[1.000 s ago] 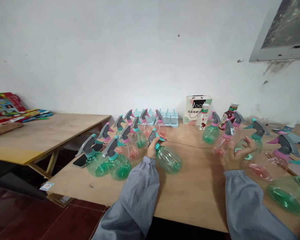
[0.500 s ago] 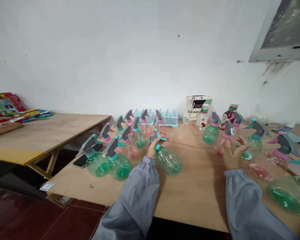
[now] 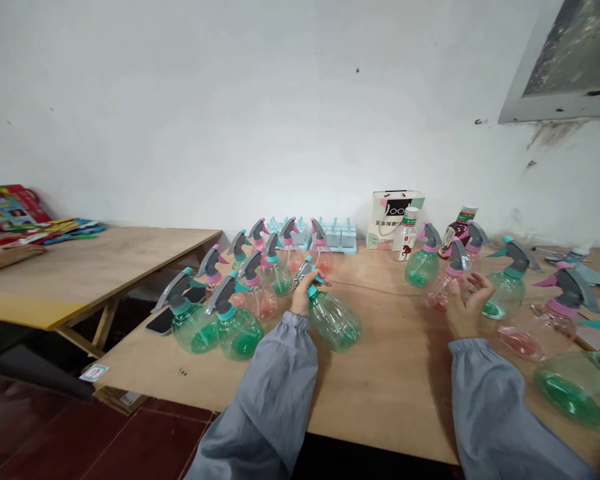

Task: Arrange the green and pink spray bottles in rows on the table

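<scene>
My left hand (image 3: pixel 303 297) is closed around the neck and trigger head of a green spray bottle (image 3: pixel 336 321), which tilts with its base toward the right. My right hand (image 3: pixel 466 305) is raised beside a pink spray bottle (image 3: pixel 439 292), palm inward, its fingers curved and apart with nothing visible in them. Behind its fingers stands a green spray bottle (image 3: pixel 510 287) with a grey and teal head. Left of my left hand several pink and green spray bottles (image 3: pixel 240 333) are grouped closely. Another pink spray bottle (image 3: pixel 535 330) is right of my right wrist.
Against the wall are light blue ice-pop moulds (image 3: pixel 341 239), a paper bag (image 3: pixel 383 223) and two drink bottles (image 3: pixel 405 241). A phone (image 3: pixel 160 323) lies at the table's left edge. A green bottle (image 3: pixel 575 387) lies at the near right. Another person's arm (image 3: pixel 13 258) rests on the left table.
My left hand and the green spray bottle have shifted slightly to the left. My right hand stays in nearly the same place, its fingers slightly moved.
</scene>
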`<state>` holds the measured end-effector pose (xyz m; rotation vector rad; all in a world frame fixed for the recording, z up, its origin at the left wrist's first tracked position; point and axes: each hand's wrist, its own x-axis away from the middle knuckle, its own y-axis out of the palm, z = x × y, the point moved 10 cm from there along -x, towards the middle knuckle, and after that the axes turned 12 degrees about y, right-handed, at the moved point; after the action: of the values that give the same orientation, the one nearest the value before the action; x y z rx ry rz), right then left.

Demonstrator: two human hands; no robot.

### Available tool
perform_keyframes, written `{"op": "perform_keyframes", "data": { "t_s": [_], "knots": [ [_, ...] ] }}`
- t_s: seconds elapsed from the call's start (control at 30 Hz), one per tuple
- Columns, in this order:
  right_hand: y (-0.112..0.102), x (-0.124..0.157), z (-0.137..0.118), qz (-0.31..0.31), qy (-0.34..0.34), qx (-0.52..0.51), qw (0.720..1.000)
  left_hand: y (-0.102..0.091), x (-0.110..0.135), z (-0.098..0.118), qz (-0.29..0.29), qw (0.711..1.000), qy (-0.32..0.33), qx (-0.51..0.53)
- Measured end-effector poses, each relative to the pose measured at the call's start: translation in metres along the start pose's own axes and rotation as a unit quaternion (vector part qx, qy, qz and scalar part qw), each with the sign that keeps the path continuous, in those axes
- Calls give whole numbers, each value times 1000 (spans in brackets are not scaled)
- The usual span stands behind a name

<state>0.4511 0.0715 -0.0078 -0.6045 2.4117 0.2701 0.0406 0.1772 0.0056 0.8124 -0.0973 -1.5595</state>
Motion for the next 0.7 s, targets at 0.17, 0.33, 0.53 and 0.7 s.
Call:
{"op": "perform_keyframes", "data": {
  "t_s": [0.17, 0.33, 0.53, 0.7],
  "knots": [
    [1, 0, 0, -1, 6, 3, 1000, 9, 1, 6, -40, 999, 19, 15],
    [2, 1, -2, -7, 16, 11, 1000, 2, 1, 29, -35, 991, 91, -89],
    [8, 0, 4, -16, 3, 35, 999, 7, 1, 51, -78, 942, 161, -285],
    [16, -1, 12, -12, -9, 97, 995, -6, 3, 50, 8, 925, 207, -319]
  ]
}}
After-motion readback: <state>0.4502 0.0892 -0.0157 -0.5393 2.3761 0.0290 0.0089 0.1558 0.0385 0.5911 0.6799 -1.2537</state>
